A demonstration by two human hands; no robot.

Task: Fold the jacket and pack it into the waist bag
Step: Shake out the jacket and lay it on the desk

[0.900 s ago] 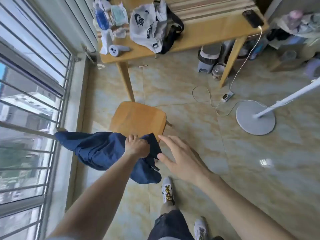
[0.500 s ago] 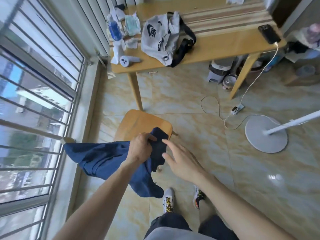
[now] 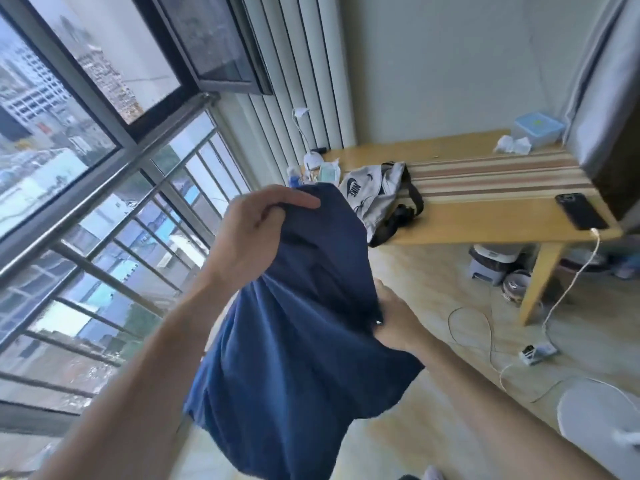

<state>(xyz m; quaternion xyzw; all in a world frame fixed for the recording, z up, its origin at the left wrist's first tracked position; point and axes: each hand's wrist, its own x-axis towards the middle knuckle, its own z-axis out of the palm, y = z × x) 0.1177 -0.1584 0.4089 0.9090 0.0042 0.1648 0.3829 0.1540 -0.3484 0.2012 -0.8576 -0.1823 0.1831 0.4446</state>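
The dark blue jacket hangs bunched in the air in front of me, filling the middle of the view. My left hand grips its top edge, fingers closed over the fabric. Lower and to the right, my right hand holds the jacket's right side, partly hidden behind the cloth. The grey waist bag with a black strap lies on the wooden table beyond the jacket, apart from both hands.
A black phone on a charging cable lies at the table's right end, on a striped cloth. Bottles and a lamp crowd the table's left end. A barred window fills the left. A fan base and cables lie on the floor at right.
The jacket has come up off the stool into the air. My right hand, open before, now grips its side. The view has tilted up toward the table and wall.
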